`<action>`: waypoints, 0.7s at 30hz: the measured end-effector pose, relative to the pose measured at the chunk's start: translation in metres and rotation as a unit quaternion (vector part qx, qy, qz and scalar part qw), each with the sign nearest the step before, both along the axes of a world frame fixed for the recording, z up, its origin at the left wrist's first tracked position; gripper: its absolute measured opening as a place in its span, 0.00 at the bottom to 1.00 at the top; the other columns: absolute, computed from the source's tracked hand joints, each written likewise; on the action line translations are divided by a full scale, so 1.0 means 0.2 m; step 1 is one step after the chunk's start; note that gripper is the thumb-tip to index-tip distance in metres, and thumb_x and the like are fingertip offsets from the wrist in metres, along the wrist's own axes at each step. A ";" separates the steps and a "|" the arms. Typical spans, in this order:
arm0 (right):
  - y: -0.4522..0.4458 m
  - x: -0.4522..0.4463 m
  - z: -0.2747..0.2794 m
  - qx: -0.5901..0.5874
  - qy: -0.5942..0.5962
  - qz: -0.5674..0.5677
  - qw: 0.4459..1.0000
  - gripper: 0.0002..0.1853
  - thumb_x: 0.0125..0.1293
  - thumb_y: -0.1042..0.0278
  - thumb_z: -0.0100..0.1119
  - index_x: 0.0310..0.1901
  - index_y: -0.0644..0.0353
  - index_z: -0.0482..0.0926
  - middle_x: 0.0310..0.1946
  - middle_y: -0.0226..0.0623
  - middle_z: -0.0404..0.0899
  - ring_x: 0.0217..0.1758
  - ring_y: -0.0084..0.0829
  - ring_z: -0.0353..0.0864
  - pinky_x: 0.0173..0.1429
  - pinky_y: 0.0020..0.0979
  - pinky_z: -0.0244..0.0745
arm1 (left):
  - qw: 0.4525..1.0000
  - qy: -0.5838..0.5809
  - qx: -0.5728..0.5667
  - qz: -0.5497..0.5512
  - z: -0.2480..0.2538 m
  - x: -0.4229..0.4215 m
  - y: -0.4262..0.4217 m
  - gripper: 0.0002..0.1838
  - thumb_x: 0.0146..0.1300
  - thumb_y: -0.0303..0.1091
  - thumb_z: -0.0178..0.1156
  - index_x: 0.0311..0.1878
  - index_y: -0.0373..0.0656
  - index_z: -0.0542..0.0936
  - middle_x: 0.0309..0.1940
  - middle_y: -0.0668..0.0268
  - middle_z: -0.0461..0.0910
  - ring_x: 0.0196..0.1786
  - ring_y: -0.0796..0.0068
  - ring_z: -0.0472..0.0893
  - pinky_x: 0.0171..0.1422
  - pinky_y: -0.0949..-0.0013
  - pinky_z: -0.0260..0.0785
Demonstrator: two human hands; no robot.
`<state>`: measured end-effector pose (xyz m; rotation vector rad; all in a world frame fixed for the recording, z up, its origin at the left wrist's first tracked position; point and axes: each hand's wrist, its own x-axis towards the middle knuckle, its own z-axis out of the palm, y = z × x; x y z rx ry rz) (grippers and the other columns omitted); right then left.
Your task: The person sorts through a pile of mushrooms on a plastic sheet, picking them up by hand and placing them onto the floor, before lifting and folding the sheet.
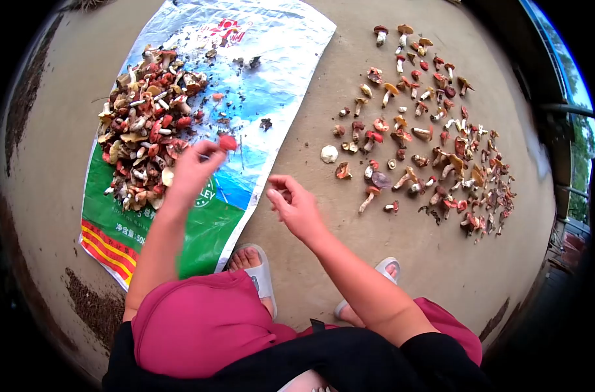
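My left hand (198,168) pinches a red-capped mushroom (227,142) between thumb and fingertips, just above the printed sack. Left of that hand, a heap of mixed mushrooms (144,127) with red, tan and white parts lies on the flattened sack (278,72). My right hand (293,204) hangs over the sack's right edge, its fingers curled toward the thumb. Whatever those fingers hold, if anything, is hidden. Right of it, many mushrooms (423,132) lie spread on the concrete ground, more crowded toward the lower right.
Dark crumbs of debris (265,123) are scattered over the sack's blue part. A round whitish mushroom cap (329,154) lies at the near left of the spread-out ones. My sandalled feet (261,281) stand on the concrete (310,261) below my hands.
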<state>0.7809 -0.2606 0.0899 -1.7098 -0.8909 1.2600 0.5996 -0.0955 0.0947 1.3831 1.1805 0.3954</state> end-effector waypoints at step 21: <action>0.63 0.96 -0.23 0.012 -0.384 -0.087 0.919 0.14 0.63 0.64 0.63 0.46 0.61 0.77 0.34 0.45 0.84 0.37 0.42 0.85 0.42 0.40 0.78 | 0.992 0.098 0.078 -0.007 -0.07 -0.11 -0.23 0.12 0.65 0.35 0.61 0.49 0.41 0.82 0.35 0.61 0.82 0.36 0.69 0.81 0.42 0.66 0.73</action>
